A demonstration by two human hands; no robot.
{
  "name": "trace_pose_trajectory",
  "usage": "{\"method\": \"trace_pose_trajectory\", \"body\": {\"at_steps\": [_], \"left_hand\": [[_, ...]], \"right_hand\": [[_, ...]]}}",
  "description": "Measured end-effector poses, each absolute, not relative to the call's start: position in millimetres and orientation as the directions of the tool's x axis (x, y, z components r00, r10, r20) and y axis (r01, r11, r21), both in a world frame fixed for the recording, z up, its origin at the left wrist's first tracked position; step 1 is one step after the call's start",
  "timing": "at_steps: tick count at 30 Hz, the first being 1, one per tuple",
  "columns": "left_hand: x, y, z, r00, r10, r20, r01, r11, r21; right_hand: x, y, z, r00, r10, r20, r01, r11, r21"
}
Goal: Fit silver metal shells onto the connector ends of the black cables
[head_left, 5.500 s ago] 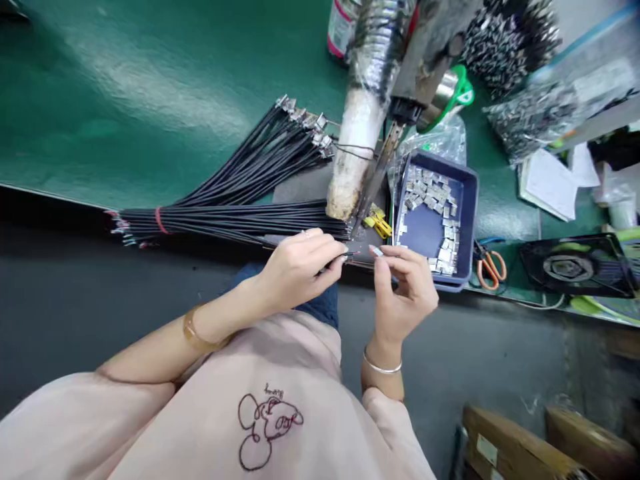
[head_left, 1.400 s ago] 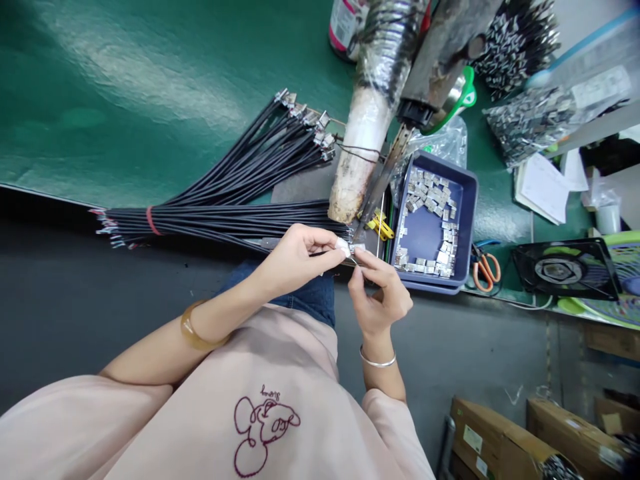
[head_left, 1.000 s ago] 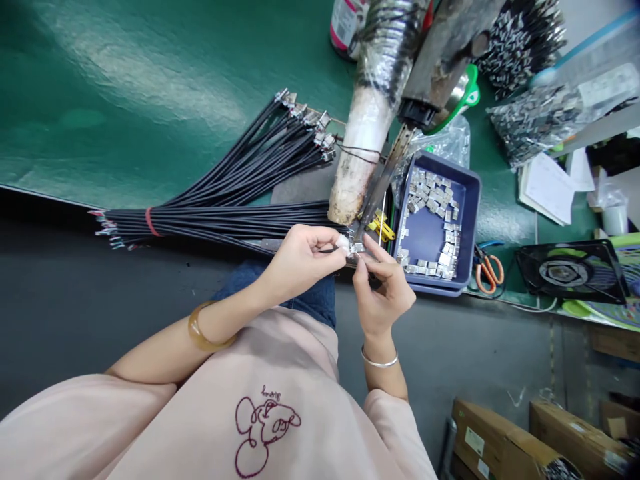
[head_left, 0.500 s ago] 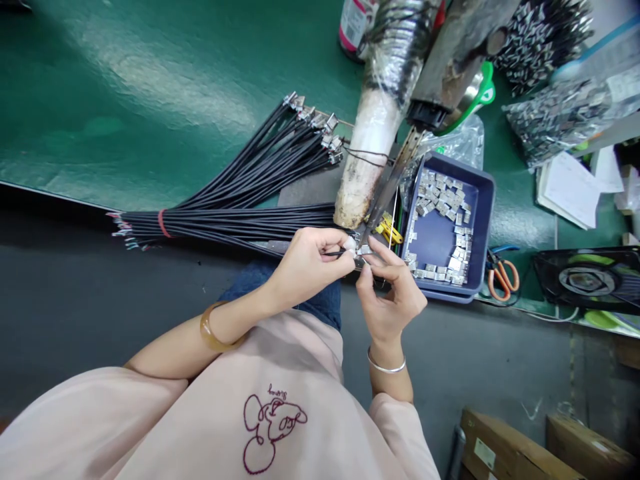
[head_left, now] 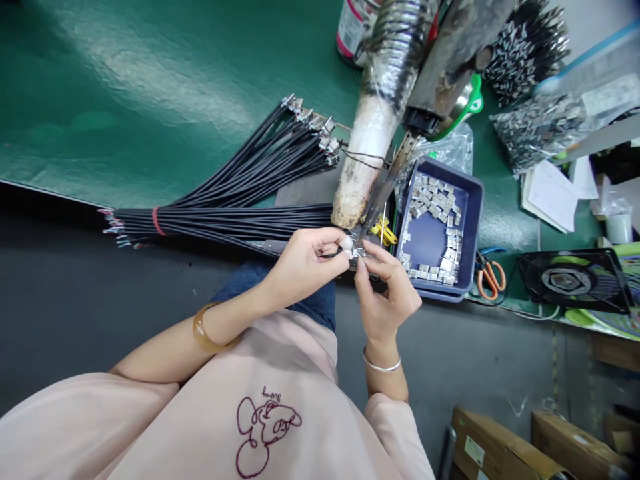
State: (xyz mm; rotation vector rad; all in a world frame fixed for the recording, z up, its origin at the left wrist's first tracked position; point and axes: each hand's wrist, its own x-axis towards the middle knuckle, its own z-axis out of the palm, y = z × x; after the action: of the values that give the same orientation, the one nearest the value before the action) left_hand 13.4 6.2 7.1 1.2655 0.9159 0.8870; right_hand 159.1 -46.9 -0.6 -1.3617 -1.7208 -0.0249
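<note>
Thumb and fingers of my left hand (head_left: 297, 267) pinch a black cable (head_left: 327, 255) near its end, a bit of white on the fingertips. A small metal connector (head_left: 359, 253) sits at that end, partly covered by my fingers. My right hand (head_left: 387, 287) is closed in a pinch just right of the connector, on what looks like thin solder wire (head_left: 361, 259). Right above the connector is the lower end of a dark soldering iron (head_left: 387, 183), slanting down from its stand. A bundle of black cables (head_left: 235, 220), tied with a red band, lies left of my hands.
A blue tray (head_left: 471, 240) of loose metal connectors stands right of my hands. Beside it lie orange-handled pliers (head_left: 491, 279) and a black fan (head_left: 575, 280). A thick plastic-wrapped tube (head_left: 363, 140) slants overhead. Bagged metal parts (head_left: 537, 127) and paper (head_left: 550, 193) are farther right.
The whole view has shifted slightly, so the tray and tools appear farther left. My right fingertips are slightly closer to my left ones at the connector. Both hands keep their pinch.
</note>
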Motion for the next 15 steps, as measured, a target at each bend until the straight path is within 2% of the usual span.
{"method": "trace_pose_trajectory", "body": {"at_steps": [7, 15], "left_hand": [[15.2, 4.4, 3.0, 0.351, 0.936, -0.04, -0.025, 0.052, 0.998], [17.1, 4.6, 4.2, 0.297, 0.955, -0.019, -0.036, 0.031, 0.999]], "right_hand": [[158.9, -43.6, -2.3, 0.057, 0.785, 0.616, 0.756, 0.369, -0.54], [154.7, -41.2, 2.8, 0.058, 0.752, 0.656, 0.781, 0.375, -0.499]]}}
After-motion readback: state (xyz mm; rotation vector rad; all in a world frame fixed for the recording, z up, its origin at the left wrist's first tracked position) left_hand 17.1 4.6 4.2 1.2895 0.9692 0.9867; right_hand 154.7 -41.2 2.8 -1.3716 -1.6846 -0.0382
